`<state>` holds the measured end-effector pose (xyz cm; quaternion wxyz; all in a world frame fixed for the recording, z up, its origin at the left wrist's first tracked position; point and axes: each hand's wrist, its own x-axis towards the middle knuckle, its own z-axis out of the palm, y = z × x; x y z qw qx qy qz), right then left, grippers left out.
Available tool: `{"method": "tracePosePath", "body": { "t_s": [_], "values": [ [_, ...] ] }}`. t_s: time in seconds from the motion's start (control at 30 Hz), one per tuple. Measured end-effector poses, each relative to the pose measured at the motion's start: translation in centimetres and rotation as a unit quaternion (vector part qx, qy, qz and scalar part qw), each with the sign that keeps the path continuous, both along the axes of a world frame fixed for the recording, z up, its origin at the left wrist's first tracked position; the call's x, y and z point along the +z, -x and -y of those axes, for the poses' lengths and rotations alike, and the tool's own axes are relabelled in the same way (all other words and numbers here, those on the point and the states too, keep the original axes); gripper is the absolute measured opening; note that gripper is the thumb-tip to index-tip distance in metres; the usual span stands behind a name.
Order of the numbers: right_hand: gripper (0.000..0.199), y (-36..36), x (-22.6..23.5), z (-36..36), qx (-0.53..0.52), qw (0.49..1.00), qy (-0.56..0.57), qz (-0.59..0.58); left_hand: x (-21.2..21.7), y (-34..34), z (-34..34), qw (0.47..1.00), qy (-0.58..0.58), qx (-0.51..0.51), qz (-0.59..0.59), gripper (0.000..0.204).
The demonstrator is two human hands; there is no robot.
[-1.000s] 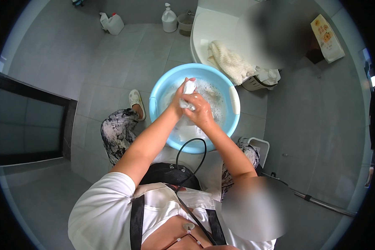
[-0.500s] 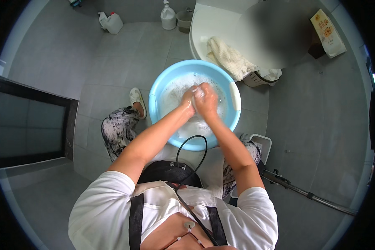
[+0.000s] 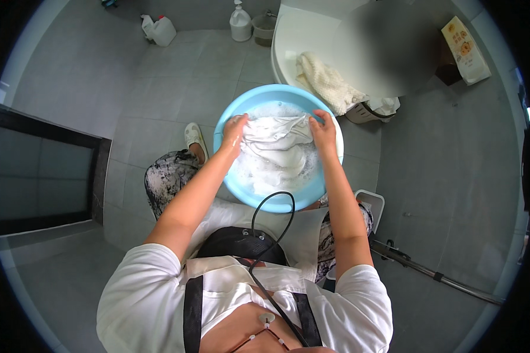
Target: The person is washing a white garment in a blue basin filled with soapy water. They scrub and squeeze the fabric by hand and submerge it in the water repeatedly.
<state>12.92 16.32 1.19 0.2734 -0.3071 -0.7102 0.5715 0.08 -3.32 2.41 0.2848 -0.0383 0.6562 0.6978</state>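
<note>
A wet white cloth [image 3: 280, 141] is stretched between my two hands over a light blue basin [image 3: 225, 112]. My left hand [image 3: 234, 130] grips its left edge, fingers closed. At the opposite edge, my right hand [image 3: 324, 134] pinches the cloth between thumb and fingers. The cloth's lower folds sink into sudsy water [image 3: 259, 179], so its full shape is hidden and I cannot tell what kind of item it is. Foam clings to my left wrist. A black cable [image 3: 292, 203] loops over the basin's near rim.
A cream towel [image 3: 321, 79] hangs over the white toilet [image 3: 282, 41] beyond the basin. Right of it stands a waste bin [image 3: 362, 113]. A pump bottle [image 3: 240, 25] and a white jug [image 3: 162, 30] sit by the far wall. A metal pole [image 3: 447, 279] lies at the right.
My hands were together, squeezing the cloth in the suds. Now they are apart, left and right, with the cloth spread between them above the water.
</note>
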Motion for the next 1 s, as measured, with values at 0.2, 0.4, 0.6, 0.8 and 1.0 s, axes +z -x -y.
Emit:
{"method": "tracePosePath", "body": {
  "t_s": [0.2,0.4,0.6,0.8,1.0],
  "values": [
    [0.051,-0.1,1.4,3.3,0.121,0.91,-0.239,0.317,-4.9,-2.1,-1.5,0.883,0.27,-0.219,-0.314,0.043],
    [0.048,-0.3,0.3,4.2,0.253,0.817,-0.295,0.426,-2.3,-3.9,-2.3,0.779,0.411,-0.404,-0.246,0.052],
    [0.034,0.4,-2.3,3.4,0.242,0.812,-0.318,0.425,-3.1,-2.9,-2.7,0.762,0.41,-0.35,-0.358,0.042],
    [0.024,1.1,-0.7,2.1,0.103,0.98,0.151,0.076,-1.8,-0.4,-1.4,0.958,-0.197,-0.092,0.185,0.029],
    [0.027,1.4,3.5,5.3,0.149,0.968,0.146,-0.139,0.5,-2.0,-3.4,0.889,-0.299,-0.038,0.344,0.027]
  ]
}}
